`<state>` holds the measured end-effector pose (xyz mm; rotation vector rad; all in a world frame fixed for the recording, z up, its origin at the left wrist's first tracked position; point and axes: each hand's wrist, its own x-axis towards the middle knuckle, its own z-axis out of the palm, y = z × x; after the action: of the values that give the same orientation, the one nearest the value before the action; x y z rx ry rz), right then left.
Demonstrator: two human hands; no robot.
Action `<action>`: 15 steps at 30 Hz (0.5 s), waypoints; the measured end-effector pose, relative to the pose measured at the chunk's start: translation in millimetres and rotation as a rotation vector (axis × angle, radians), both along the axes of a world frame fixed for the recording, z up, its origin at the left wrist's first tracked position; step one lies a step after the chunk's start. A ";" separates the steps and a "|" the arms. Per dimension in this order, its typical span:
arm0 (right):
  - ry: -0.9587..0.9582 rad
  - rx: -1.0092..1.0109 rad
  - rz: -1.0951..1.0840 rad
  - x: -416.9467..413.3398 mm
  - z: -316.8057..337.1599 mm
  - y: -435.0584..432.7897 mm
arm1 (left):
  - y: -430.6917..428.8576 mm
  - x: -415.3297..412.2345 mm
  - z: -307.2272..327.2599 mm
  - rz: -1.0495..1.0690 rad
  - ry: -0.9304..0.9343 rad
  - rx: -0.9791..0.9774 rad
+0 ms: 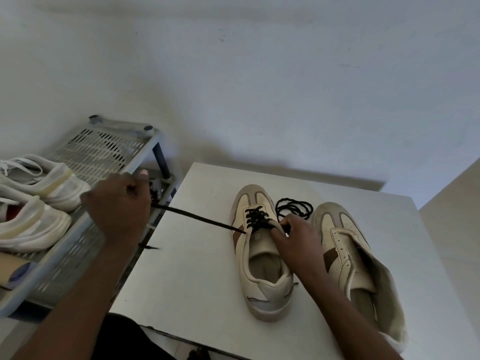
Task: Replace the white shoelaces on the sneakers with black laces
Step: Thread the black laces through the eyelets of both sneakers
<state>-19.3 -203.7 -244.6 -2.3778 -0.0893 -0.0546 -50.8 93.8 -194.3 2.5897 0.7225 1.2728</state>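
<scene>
Left hand [122, 203] grip clenched on a black lace [197, 216], drawn taut leftward from the partly laced sneaker [262, 255] on the white bench [194, 281]. Right hand [298, 242] pinches the lace at the eyelets; a second sneaker [348, 245], unlaced, lies beside a coiled black lace [293, 207].

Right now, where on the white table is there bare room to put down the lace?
The widest bare patch on the white table lies left of the laced sneaker, under the taut black lace. The far right corner beyond the unlaced sneaker is free too. Between the sneakers it is crowded: the coiled black lace and the right hand.
</scene>
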 end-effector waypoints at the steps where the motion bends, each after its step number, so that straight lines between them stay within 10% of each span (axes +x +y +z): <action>1: 0.020 0.000 0.012 -0.6 1.4 0.6 | -4.4 2.3 -4.7 0.007 0.159 0.062; 10: 0.048 -0.045 0.051 -11.5 2.8 23.9 | -106.7 1.2 -44.5 -0.776 0.875 -0.486; 15: 0.000 0.037 0.030 -7.5 12.4 42.9 | -92.8 5.9 -47.2 -0.751 0.687 -0.429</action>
<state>-26.8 -160.8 -232.3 -2.3394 -0.1233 -0.0420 -44.9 1.0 -241.5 2.4884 0.0278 0.0019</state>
